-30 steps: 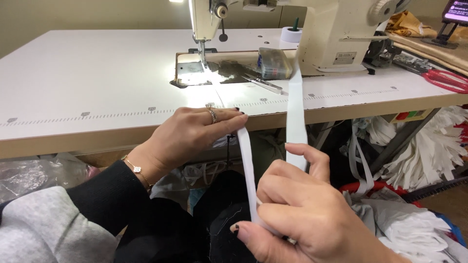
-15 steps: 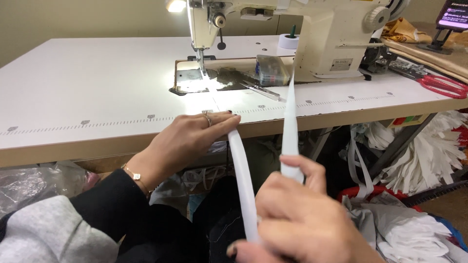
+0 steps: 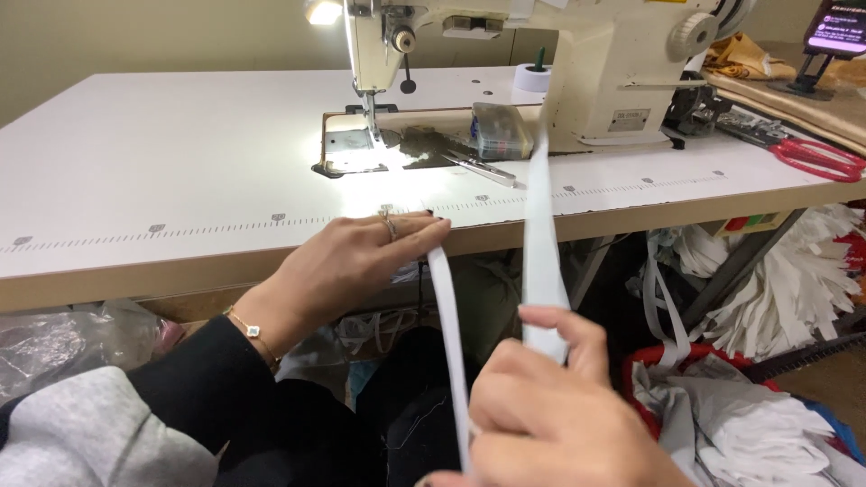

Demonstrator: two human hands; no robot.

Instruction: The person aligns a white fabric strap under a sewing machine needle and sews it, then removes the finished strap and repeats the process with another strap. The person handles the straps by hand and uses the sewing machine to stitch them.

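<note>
A long white fabric strap [image 3: 541, 243] is looped between my hands in front of the white sewing table [image 3: 180, 162]. My left hand [image 3: 361, 261] pinches one end of the strap at the table's front edge, by the printed ruler marks. My right hand [image 3: 559, 415], low and close to the camera, is closed around the strap's two runs; one run [image 3: 449, 343] goes up to my left hand, the other rises toward the cream sewing machine [image 3: 577, 63]. The machine's needle area [image 3: 370, 135] is lit.
Metal tweezers [image 3: 483, 167] and a small clear box [image 3: 499, 131] lie by the machine bed. Red scissors [image 3: 816, 155] rest at the table's right. A heap of white strips [image 3: 794, 280] and a red basket of white cloth [image 3: 722, 406] sit under the table's right side.
My left hand has shifted slightly along the table edge, drawing the strap taut, while my right hand has dropped lower and nearer to the camera.
</note>
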